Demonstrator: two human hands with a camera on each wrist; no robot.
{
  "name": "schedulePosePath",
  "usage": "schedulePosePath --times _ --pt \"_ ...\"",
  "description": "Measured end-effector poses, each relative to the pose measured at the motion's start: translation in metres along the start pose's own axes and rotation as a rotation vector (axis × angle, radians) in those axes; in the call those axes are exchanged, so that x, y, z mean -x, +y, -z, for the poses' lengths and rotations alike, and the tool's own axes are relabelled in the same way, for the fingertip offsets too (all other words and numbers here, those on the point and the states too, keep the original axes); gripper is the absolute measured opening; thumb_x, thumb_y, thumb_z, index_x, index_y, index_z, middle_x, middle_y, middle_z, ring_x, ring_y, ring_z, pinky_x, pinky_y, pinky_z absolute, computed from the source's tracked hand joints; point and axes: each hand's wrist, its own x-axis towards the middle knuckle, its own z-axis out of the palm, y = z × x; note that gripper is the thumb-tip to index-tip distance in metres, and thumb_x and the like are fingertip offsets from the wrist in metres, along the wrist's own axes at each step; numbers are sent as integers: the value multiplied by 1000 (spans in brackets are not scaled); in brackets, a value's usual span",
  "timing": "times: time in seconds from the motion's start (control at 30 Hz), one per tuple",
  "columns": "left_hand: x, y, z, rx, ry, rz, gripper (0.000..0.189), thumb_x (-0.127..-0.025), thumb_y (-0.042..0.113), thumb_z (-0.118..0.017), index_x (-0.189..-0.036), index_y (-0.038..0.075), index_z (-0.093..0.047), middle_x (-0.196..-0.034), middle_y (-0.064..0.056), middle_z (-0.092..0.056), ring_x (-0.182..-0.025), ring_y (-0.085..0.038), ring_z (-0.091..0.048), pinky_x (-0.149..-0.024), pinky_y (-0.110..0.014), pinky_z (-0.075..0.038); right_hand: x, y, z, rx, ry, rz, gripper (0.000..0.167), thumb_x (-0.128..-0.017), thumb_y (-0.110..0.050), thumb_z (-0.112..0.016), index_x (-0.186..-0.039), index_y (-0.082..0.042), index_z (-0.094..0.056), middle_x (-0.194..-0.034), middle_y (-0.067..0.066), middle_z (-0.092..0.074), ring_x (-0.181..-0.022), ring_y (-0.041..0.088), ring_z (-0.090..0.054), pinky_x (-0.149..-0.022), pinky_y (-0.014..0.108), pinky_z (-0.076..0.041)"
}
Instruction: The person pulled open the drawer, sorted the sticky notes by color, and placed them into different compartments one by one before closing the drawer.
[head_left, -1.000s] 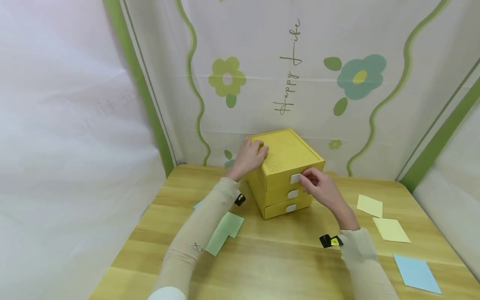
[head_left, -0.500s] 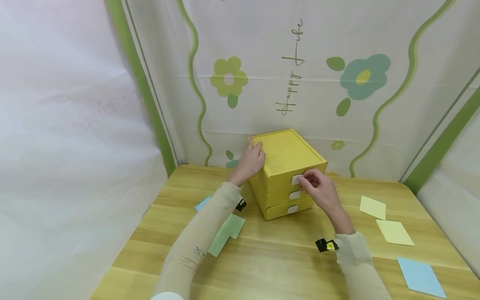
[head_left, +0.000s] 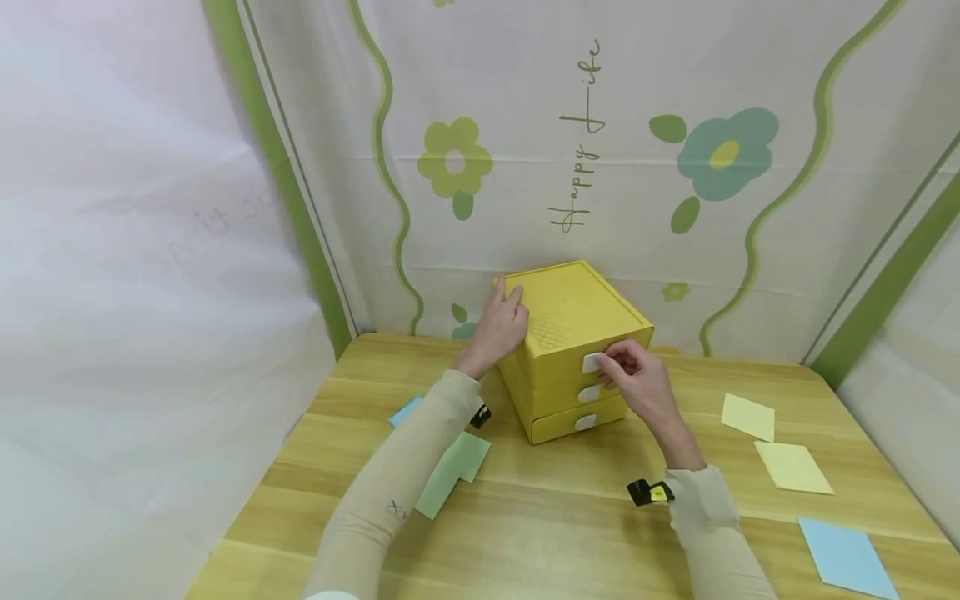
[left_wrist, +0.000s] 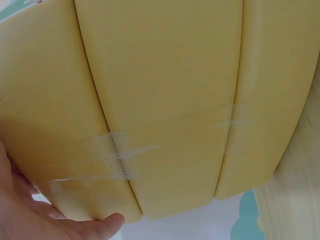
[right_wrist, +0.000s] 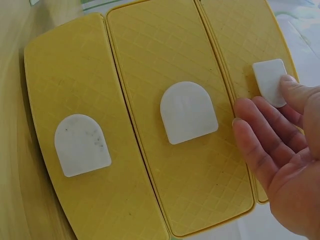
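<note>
A yellow three-drawer box (head_left: 577, 304) stands on the table with its front turned toward me. White pull tabs mark its drawers, and all three fronts look flush. My left hand (head_left: 495, 333) rests at the top left rear edge, its fingers fairly straight; in the left wrist view one finger (left_wrist: 112, 223) lies along the side near the rear edge. At the front, my right hand (head_left: 641, 379) pinches the top drawer's white tab (right_wrist: 271, 81) between thumb and fingers. The middle tab (right_wrist: 189, 112) and bottom tab (right_wrist: 82, 145) are untouched.
Green paper notes (head_left: 453, 479) and a blue note (head_left: 406, 412) lie partly under the left forearm. To the right lie two pale yellow notes (head_left: 748, 417) and a larger blue note (head_left: 847, 554). A printed fabric curtain (head_left: 525, 108) hangs behind the wooden table (head_left: 555, 533).
My left hand has shifted slightly on the edge and its fingers have straightened. The right hand keeps its pinch on the tab. The box shows no clear movement.
</note>
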Motion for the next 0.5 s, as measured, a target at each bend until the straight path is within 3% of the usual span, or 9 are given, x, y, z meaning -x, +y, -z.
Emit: schedulePosePath --times 0.3,0.5 --pt "0 -2 -3 19 -1 -11 58 -102 30 -21 -155 9 -27 -166 -13 4 -153 -34 -9 -123 -47 -14 0 7 3 8 -37 18 16 -95 -13 -63 -99 3 -61 -80 24 -68 -66 32 -68 -58 36 -57" --pt "1 -2 -2 16 11 -23 58 -101 29 -21 -155 8 -28 -166 -16 2 -153 -34 -9 -123 -47 -14 0 -12 4 12 -62 -2 13 -95 -6 -62 -98 6 -61 -81 29 -67 -67 36 -68 -59 35 -57"
